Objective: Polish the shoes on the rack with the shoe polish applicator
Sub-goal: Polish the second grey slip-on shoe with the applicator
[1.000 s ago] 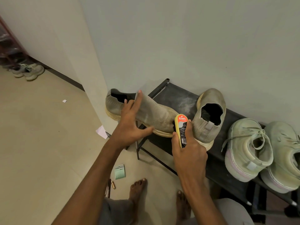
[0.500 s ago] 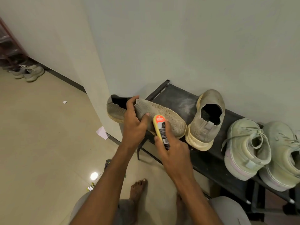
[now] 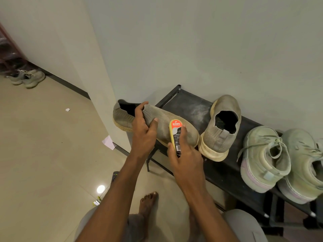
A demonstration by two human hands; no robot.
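My left hand (image 3: 144, 131) grips a grey knit slip-on shoe (image 3: 164, 124) at its middle, holding it sideways off the left end of the black shoe rack (image 3: 190, 105). My right hand (image 3: 185, 154) holds the yellow shoe polish applicator (image 3: 175, 135) with an orange label, pressed against the shoe's toe half. The matching grey shoe (image 3: 220, 131) stands on the rack just to the right, heel toward me. Two pale green lace-up sneakers (image 3: 264, 158) sit further right on the same shelf.
The rack stands against a grey wall beside a protruding wall corner (image 3: 97, 84). Another pair of sneakers (image 3: 28, 78) lies on the tiled floor far left. Paper scraps (image 3: 108, 142) and a remote-like object (image 3: 115, 175) lie on the floor. My bare foot (image 3: 148, 201) is below.
The applicator has slid from the shoe's toe tip leftward onto its upper. My left hand shifted its grip along the shoe, which tilted slightly.
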